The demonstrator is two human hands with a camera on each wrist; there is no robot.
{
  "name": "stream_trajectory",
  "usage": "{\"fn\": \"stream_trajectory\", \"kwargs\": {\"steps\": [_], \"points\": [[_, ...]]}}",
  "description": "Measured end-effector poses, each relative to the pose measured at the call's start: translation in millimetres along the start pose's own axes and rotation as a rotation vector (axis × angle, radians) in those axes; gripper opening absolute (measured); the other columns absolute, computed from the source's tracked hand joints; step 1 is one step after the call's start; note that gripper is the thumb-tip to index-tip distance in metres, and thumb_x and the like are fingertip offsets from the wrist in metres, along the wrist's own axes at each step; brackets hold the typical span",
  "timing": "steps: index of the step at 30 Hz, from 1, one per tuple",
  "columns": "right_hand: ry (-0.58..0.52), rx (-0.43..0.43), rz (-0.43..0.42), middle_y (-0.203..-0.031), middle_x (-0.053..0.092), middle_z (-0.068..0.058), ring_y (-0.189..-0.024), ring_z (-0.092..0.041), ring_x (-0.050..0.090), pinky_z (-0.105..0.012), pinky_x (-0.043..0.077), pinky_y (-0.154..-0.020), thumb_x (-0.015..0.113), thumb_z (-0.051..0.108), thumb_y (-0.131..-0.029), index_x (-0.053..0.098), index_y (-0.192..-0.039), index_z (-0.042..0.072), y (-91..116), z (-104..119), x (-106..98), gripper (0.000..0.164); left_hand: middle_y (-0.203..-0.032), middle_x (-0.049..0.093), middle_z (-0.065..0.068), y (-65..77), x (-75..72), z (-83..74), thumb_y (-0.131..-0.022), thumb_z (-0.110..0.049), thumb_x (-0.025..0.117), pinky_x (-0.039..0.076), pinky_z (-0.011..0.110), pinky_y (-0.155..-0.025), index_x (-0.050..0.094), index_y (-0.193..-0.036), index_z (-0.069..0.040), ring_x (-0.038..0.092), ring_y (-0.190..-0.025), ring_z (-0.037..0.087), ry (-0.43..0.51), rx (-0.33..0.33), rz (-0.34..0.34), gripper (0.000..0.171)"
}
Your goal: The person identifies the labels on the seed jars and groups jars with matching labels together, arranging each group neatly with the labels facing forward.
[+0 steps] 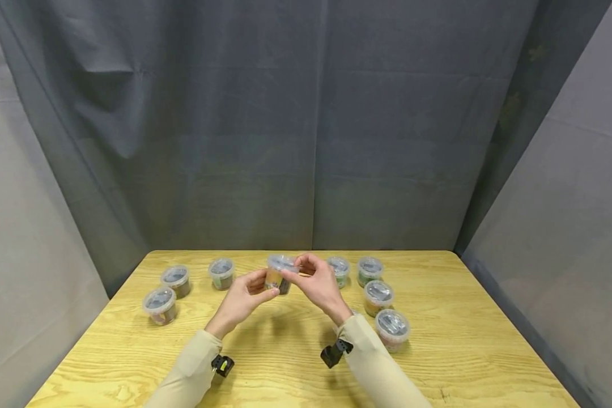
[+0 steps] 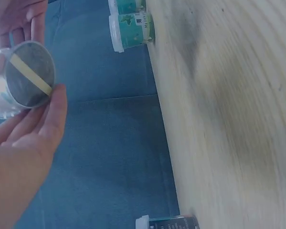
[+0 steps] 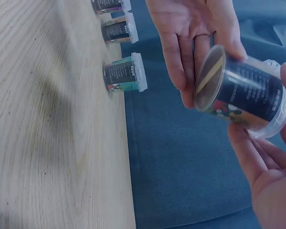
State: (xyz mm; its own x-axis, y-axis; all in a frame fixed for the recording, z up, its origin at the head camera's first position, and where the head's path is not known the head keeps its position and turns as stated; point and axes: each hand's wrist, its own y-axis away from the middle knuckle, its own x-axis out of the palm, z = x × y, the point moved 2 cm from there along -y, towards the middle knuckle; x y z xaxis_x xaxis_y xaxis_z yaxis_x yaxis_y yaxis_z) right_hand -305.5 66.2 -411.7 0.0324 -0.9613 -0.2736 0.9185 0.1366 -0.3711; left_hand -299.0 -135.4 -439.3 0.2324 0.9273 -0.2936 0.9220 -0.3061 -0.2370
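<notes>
Above the far middle of the table, both hands hold one small lidded plastic tub (image 1: 273,278). My left hand (image 1: 241,301) grips its lower side between thumb and fingers. At the lid's right edge, my right hand (image 1: 322,284) pinches the rim with thumb and fingertips. The right wrist view shows a dark printed panel with an orange part on the tub (image 3: 255,90), which is tilted there. A pale yellow strip crosses the clear bottom of the tub (image 2: 30,76) in the left wrist view. What is inside cannot be made out.
Three similar tubs stand at the left: one in front (image 1: 160,306), one behind it (image 1: 175,281) and one nearer the middle (image 1: 221,274). Several more line the right, including a green-labelled tub (image 1: 370,271) and a front tub (image 1: 392,328). A grey curtain (image 1: 306,141) hangs behind the wooden table (image 1: 275,374).
</notes>
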Motion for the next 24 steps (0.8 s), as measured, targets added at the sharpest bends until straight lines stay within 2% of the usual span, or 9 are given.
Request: {"fn": "stream_trajectory", "kwargs": {"steps": [4,7,12,16,19,24], "points": [[-0.039,0.010,0.040,-0.106,0.068,0.001,-0.108,-0.018,0.067,-0.035,0.056,-0.093,0.079,0.036,-0.083,0.062,-0.095,0.017,1.2,-0.4,-0.4,0.028,-0.132,0.062,0.014,0.0,0.6,1.5,-0.088,-0.026,0.075,0.050,0.046,-0.103,0.054,-0.138,-0.007,0.061,-0.120,0.029,0.032,-0.018,0.003,0.058],[-0.014,0.020,0.041,-0.110,0.069,-0.001,-0.109,-0.023,0.067,-0.039,0.057,-0.091,0.077,0.037,-0.085,0.063,-0.098,0.017,3.2,1.8,0.9,0.027,-0.128,0.065,0.016,0.4,4.0,1.3,-0.086,-0.024,0.078,0.053,0.042,-0.099,0.055,-0.136,-0.004,0.064,-0.115,0.029,0.036,-0.021,-0.061,0.059],[0.091,0.032,-0.054,-0.110,0.069,-0.001,-0.107,-0.024,0.068,-0.040,0.058,-0.087,0.077,0.042,-0.084,0.067,-0.099,0.019,7.0,5.5,3.1,0.030,-0.120,0.070,0.013,0.6,12.8,-2.6,-0.080,-0.022,0.083,0.057,0.039,-0.090,0.060,-0.131,-0.006,0.068,-0.105,0.025,-0.033,0.002,-0.193,0.058],[0.104,0.038,-0.126,-0.102,0.070,-0.001,-0.103,-0.021,0.068,-0.039,0.057,-0.086,0.080,0.043,-0.079,0.066,-0.094,0.017,7.7,6.0,1.7,0.034,-0.115,0.072,0.009,0.0,20.9,-7.7,-0.079,-0.027,0.084,0.058,0.040,-0.089,0.064,-0.127,-0.011,0.070,-0.102,0.022,-0.129,0.058,-0.239,0.055],[0.081,0.048,-0.139,-0.097,0.070,0.001,-0.101,-0.018,0.067,-0.038,0.057,-0.085,0.082,0.042,-0.078,0.065,-0.090,0.017,7.2,4.7,-1.2,0.033,-0.117,0.071,0.007,1.3,23.7,-7.3,-0.081,-0.030,0.081,0.057,0.043,-0.092,0.063,-0.128,-0.012,0.069,-0.105,0.022,-0.127,0.078,-0.225,0.053],[-0.015,0.033,-0.092,-0.097,0.070,0.001,-0.102,-0.017,0.066,-0.037,0.057,-0.087,0.083,0.038,-0.079,0.064,-0.091,0.016,6.9,3.0,-6.5,0.031,-0.127,0.066,0.009,4.0,21.3,-0.2,-0.090,-0.029,0.072,0.054,0.042,-0.098,0.056,-0.137,-0.011,0.064,-0.115,0.025,0.008,0.026,-0.115,0.052]]}}
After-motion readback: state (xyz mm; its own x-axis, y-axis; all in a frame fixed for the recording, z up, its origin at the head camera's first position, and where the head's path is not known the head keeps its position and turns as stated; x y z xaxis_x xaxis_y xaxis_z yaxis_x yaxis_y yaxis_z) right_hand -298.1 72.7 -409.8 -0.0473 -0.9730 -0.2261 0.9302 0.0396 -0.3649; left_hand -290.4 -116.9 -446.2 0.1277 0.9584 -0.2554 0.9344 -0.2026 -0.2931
